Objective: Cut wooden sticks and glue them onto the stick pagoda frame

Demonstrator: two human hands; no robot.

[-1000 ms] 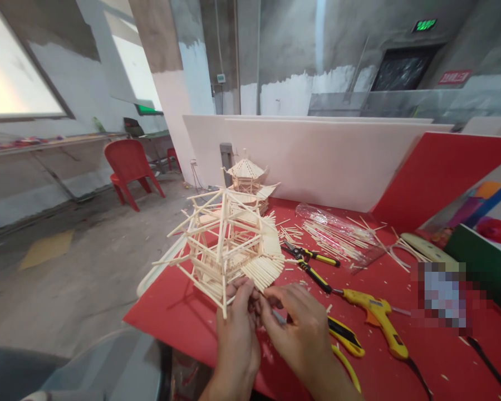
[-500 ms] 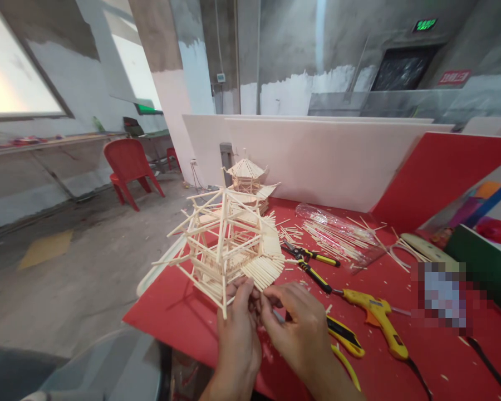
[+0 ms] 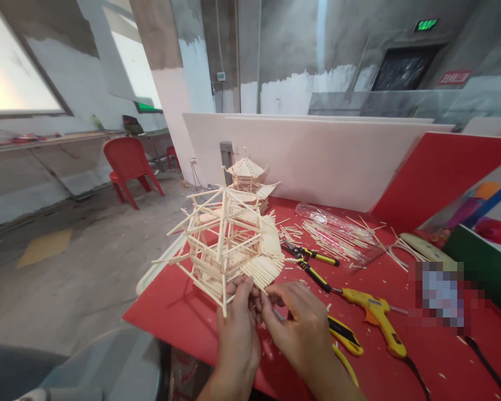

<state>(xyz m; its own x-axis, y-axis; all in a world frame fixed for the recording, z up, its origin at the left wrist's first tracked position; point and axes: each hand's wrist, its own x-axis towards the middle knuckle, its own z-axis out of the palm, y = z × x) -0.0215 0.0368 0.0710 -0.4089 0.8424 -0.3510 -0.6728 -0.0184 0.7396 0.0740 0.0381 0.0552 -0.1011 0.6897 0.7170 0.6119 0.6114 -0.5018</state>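
Observation:
A pavilion model [image 3: 224,245] built of thin pale wooden sticks stands on the red tabletop [image 3: 183,317] before me. One slope of its lower roof is covered by a row of sticks [image 3: 262,268], fanned side by side. At the front edge of that slope, my left hand [image 3: 240,317] is closed, thumb and fingers gripping the model's rim; its fingertips are partly hidden. Right beside it, thumb and index finger of my right hand [image 3: 296,317] pinch the end of a short wooden stick [image 3: 264,291] at the slope's lower edge.
Pliers [image 3: 311,264], a yellow glue gun [image 3: 376,312] and a yellow-black utility knife [image 3: 344,334] lie to the right. Behind them are bagged sticks [image 3: 338,234] and loose cut pieces. A second stick pavilion [image 3: 245,172] stands behind, near a white board [image 3: 317,161].
Almost nothing differs. My right fingertips have shifted very slightly at the roof edge; the model and my left hand stay in place.

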